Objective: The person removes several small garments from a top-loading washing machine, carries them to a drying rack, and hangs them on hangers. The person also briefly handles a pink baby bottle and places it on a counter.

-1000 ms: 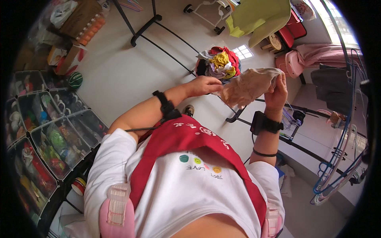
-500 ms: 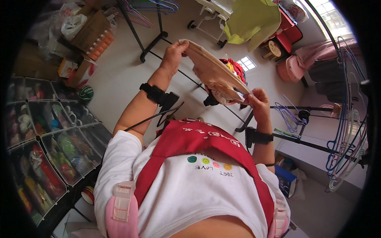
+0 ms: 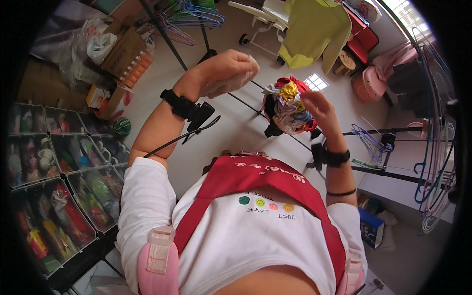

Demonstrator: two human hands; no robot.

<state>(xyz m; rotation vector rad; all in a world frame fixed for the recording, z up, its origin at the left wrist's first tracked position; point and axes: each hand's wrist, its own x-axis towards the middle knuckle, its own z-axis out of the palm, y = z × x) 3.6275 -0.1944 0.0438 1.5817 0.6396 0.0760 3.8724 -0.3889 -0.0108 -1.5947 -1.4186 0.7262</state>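
My left hand (image 3: 228,66) is raised at the upper middle, its fingers bent closed and smeared by motion. Bunched beneath it is a blurred pale beige cloth (image 3: 223,87), which looks like the garment that was stretched between my hands; its shape cannot be made out. My right hand (image 3: 319,109) is held apart, fingers loosely spread with no cloth seen in them. Just behind and left of the right hand stands a heaped pile of crumpled clothes (image 3: 290,101) in red, yellow, grey and white, in a container mostly hidden by them.
Dark rack bars (image 3: 246,103) cross the floor ahead. Coloured hangers (image 3: 196,19) hang at the top left, others (image 3: 435,162) at the right. A yellow-green garment (image 3: 314,34) hangs ahead. Clear-fronted storage boxes (image 3: 54,196) line the left. A pink basket (image 3: 368,84) stands at the right.
The beige garment was stretched between both hands; now it is gathered at my left hand and my right hand is off it. The clothes pile behind has come into view.
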